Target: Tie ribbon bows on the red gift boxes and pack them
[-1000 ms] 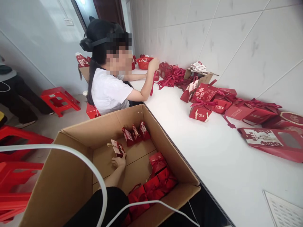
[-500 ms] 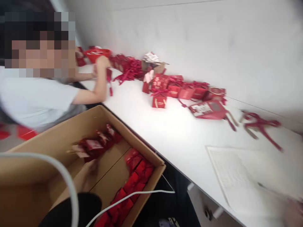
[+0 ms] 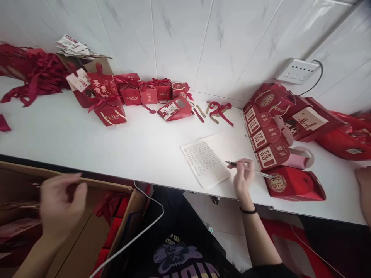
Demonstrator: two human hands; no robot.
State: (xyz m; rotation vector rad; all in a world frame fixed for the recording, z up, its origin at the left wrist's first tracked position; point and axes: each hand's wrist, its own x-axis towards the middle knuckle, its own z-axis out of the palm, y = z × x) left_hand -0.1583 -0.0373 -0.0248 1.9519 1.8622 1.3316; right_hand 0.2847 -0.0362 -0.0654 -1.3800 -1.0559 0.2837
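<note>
My right hand [image 3: 243,177] grips a pen [image 3: 262,174] beside an open notebook [image 3: 204,164] on the white table. Rows of small handwriting cover the left page. Loosely curled, with a gap between thumb and fingers, my left hand [image 3: 62,204] is raised over a cardboard box [image 3: 129,210], and nothing shows in it. Inside that box lie red gift boxes [image 3: 111,231] along the right side and more red packages [image 3: 20,229] at the left. A red gift box with a gold emblem [image 3: 295,184] rests just right of my right hand.
Red gift boxes with ribbons [image 3: 110,112] line the wall. A ribbon bow [image 3: 220,110] lies behind the notebook. More boxes [image 3: 266,154] stand at the right, near a power strip [image 3: 297,70]. A white cable [image 3: 150,224] crosses the cardboard box's edge. Another person's arm [image 3: 364,185] shows at the right edge.
The view has swung right, from the co-worker at the left to the notebook. My left hand has come up from inside the cardboard box, away from the red packages there.
</note>
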